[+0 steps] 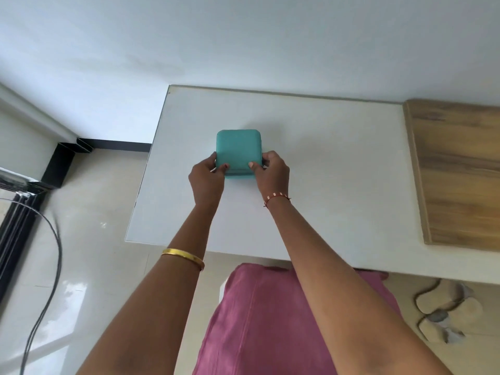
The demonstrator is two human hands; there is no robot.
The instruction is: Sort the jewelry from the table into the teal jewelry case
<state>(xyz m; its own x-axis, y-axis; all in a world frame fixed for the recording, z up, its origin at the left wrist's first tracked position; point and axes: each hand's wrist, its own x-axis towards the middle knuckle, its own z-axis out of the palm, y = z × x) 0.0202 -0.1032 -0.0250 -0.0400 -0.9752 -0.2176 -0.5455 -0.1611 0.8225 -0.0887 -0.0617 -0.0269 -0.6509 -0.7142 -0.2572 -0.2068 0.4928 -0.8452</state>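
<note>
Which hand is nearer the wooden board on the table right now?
Right. The right hand grips the teal case on the side facing the wooden board; the left hand grips the far side.

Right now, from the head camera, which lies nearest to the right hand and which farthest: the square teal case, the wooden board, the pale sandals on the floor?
1. Square teal case: gripped by the right hand.
2. Wooden board: on the table's right side.
3. Pale sandals: on the floor, lower right.
</note>
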